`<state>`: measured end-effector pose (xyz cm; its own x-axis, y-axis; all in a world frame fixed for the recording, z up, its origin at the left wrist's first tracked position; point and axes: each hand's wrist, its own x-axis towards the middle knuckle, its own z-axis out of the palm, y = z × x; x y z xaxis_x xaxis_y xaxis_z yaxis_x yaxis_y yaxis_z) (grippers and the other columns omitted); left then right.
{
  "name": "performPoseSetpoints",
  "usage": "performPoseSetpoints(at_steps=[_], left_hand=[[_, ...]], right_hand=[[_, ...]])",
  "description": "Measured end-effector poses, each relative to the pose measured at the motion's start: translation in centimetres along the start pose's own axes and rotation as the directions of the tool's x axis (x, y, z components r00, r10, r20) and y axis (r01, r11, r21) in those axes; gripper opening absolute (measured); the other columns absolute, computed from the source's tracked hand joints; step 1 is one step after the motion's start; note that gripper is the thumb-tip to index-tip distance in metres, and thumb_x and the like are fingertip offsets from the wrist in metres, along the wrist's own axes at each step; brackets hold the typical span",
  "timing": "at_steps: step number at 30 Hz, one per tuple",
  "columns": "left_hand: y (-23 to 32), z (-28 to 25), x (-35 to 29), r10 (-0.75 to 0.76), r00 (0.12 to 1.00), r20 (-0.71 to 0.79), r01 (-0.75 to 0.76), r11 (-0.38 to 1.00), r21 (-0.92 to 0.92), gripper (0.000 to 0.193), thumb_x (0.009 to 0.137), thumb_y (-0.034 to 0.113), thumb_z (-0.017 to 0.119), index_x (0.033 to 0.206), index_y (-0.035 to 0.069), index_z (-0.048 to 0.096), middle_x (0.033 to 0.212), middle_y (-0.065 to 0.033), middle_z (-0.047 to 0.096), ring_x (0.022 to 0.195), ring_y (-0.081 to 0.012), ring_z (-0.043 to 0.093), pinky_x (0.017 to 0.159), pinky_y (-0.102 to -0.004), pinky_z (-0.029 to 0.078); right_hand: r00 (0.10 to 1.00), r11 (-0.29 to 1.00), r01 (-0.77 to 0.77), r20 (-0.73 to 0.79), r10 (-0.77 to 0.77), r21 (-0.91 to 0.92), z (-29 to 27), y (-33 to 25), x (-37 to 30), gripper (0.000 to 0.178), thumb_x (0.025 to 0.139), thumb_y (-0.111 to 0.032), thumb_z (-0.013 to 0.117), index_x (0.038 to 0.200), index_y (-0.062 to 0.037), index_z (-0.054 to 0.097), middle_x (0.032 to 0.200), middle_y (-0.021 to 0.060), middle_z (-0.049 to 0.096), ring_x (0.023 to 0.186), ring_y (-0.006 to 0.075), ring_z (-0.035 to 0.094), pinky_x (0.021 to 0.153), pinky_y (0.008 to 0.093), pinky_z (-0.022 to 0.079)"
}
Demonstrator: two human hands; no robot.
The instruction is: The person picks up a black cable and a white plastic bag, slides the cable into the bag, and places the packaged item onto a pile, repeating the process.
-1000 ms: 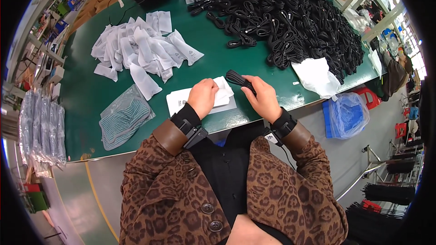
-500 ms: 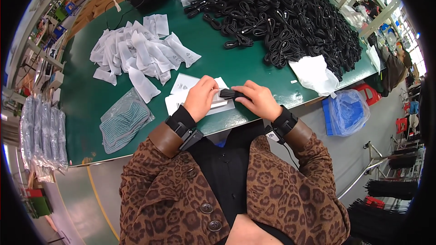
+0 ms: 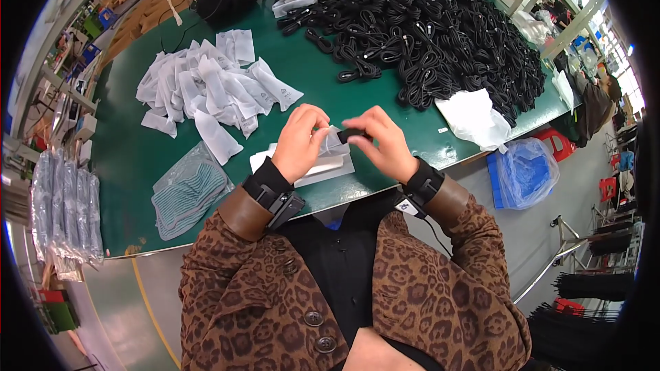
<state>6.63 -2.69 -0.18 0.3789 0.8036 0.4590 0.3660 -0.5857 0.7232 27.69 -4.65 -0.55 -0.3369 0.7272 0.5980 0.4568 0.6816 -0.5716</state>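
Head view shows a small white bag (image 3: 335, 143), thin and slightly see-through, held up just above the near edge of the green table (image 3: 330, 99), with a black coiled cable (image 3: 354, 135) at its mouth. The cable looks dark, short and bundled; only its end shows between the fingers, so how far it sits inside the bag cannot be told. Left hand (image 3: 300, 141) is curled, thumb and fingertips pinching the bag's left edge, wrist bent inward. Right hand (image 3: 385, 143) is curled too, its fingers gripping the cable at the bag's opening, knuckles up. Both forearms come from the lower edge in leopard-print sleeves with brown cuffs and black wrist straps. Just under the hands lies a flat stack of white bags (image 3: 313, 165) on the table. To the left rests a grey striped packet (image 3: 187, 191), and farther out a loose heap of white bags (image 3: 206, 89). Beyond the hands a big pile of black cables (image 3: 440, 34) covers the far right of the table, with a white sheet (image 3: 471, 117) at its near edge. Off the right edge hangs a blue plastic bag (image 3: 526, 172).
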Motion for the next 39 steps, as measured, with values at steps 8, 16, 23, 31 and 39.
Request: performPoseSetpoints(at_steps=[8, 16, 23, 31, 39], left_hand=[[-0.7, -1.8, 1.7, -0.232, 0.972, 0.032, 0.221, 0.864, -0.452, 0.007, 0.094, 0.009, 0.057, 0.096, 0.003, 0.058, 0.111, -0.0067, 0.06, 0.094, -0.0171, 0.058, 0.082, -0.032, 0.05], [-3.4, -10.3, 4.4, -0.485, 0.836, -0.257, 0.219, 0.724, -0.654, 0.024, 0.095, 0.02, 0.058, 0.108, 0.0, 0.06, 0.105, -0.0053, 0.064, 0.091, -0.0146, 0.061, 0.077, -0.0296, 0.05], [-2.0, -4.1, 0.4, -0.058, 0.972, -0.227, 0.095, 0.983, 0.155, 0.017, 0.084, 0.009, 0.066, 0.1, 0.003, 0.061, 0.092, -0.0097, 0.06, 0.079, -0.0251, 0.059, 0.069, -0.0361, 0.048], [-1.6, 2.7, -3.5, -0.091, 0.993, 0.069, 0.061, 0.935, 0.349, 0.014, 0.08, 0.012, 0.07, 0.085, 0.003, 0.06, 0.085, -0.0121, 0.055, 0.08, -0.0331, 0.059, 0.071, -0.0402, 0.049], [-3.7, 3.6, -3.6, -0.13, 0.989, 0.068, 0.099, 0.933, 0.345, 0.013, 0.081, 0.01, 0.068, 0.085, 0.001, 0.06, 0.083, -0.0129, 0.058, 0.078, -0.0333, 0.059, 0.069, -0.0404, 0.048]], right_hand=[[0.935, 0.796, -0.323, 0.042, 0.353, 0.512, 1.6, -0.9, 2.9, 0.03, 0.084, 0.001, 0.069, 0.111, -0.0008, 0.057, 0.102, 0.0065, 0.056, 0.088, 0.0101, 0.058, 0.073, 0.0248, 0.05], [0.99, 0.996, -0.024, -0.143, 0.01, -0.091, -0.2, 2.3, 7.9, 0.025, 0.085, -0.006, 0.067, 0.11, -0.0057, 0.06, 0.104, 0.0092, 0.057, 0.082, 0.0202, 0.06, 0.073, 0.0291, 0.05], [0.989, 0.745, 0.047, 0.136, 0.06, -0.665, -0.2, 14.8, 6.9, 0.029, 0.082, -0.02, 0.07, 0.106, -0.0075, 0.061, 0.097, 0.0145, 0.06, 0.086, 0.0331, 0.061, 0.071, 0.04, 0.052], [0.923, 0.799, -0.362, -0.066, 0.379, -0.48, -0.4, 10.5, 6.0, 0.019, 0.086, -0.012, 0.065, 0.096, -0.0024, 0.052, 0.088, 0.0124, 0.065, 0.077, 0.0288, 0.065, 0.072, 0.0365, 0.051], [0.89, 0.862, -0.454, 0.065, 0.452, 0.225, -0.9, 3.5, -0.1, 0.01, 0.092, -0.004, 0.055, 0.101, 0.0008, 0.052, 0.085, 0.0055, 0.062, 0.076, 0.0092, 0.059, 0.07, 0.0245, 0.047]])
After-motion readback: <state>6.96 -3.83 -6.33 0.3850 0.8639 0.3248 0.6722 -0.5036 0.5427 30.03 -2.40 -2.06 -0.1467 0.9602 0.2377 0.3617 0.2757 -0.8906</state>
